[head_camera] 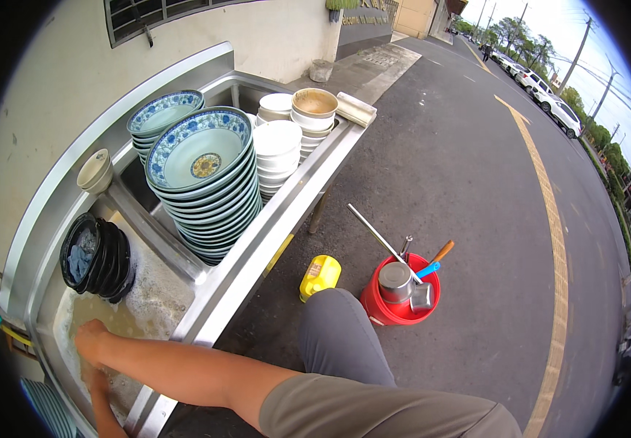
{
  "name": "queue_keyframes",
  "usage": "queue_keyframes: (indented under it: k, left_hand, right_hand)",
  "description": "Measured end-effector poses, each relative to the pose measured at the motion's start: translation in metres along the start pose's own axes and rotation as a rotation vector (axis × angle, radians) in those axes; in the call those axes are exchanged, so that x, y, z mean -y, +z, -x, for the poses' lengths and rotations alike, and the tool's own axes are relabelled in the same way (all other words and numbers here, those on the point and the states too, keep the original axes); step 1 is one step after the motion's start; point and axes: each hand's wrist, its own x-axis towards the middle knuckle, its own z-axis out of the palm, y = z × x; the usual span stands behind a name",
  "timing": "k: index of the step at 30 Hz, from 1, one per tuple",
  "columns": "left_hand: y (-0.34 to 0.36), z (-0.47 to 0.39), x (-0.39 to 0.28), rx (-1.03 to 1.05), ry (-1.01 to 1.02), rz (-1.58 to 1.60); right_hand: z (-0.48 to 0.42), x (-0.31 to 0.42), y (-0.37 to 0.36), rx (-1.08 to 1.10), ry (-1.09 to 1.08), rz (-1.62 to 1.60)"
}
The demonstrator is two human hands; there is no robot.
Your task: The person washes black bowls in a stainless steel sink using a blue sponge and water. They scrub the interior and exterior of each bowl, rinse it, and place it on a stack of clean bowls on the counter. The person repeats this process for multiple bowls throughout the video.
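Both hands are in the soapy, cloudy water (154,312) of a stainless steel sink's near basin. My right hand (92,340) is bent down at the waterline, fingers hidden. Just below it in the picture, my left hand (94,376) reaches in beside it, mostly hidden by water and the right wrist. Whether either holds something does not show. Beyond them, a stack of black bowls (121,257) lies tilted in the suds, with a blue cloth (80,263) in the front one. Two small beige bowls (94,171) sit on the divider's far end.
The other basin holds tall stacks of blue-rimmed bowls (200,148) and white bowls (277,142). A squared pale object (356,109) rests on the sink's corner. On the asphalt stand a yellow jug (320,276) and a red bucket (374,304) of pots and utensils. Ridged bluish dishware (47,405) is lower left.
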Motion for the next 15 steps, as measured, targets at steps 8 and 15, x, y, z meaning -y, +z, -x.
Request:
queue_keyframes:
  k: [8, 15]
  left_hand:
    - [-0.004, -0.032, 0.05, 0.144, 0.066, 0.138]
    - [0.014, -0.052, 0.058, -0.209, -0.013, 1.025]
  right_hand:
    - [0.01, -0.002, -0.014, 0.077, 0.016, 0.03]
    - [0.01, -0.006, -0.007, 0.059, -0.001, 0.033]
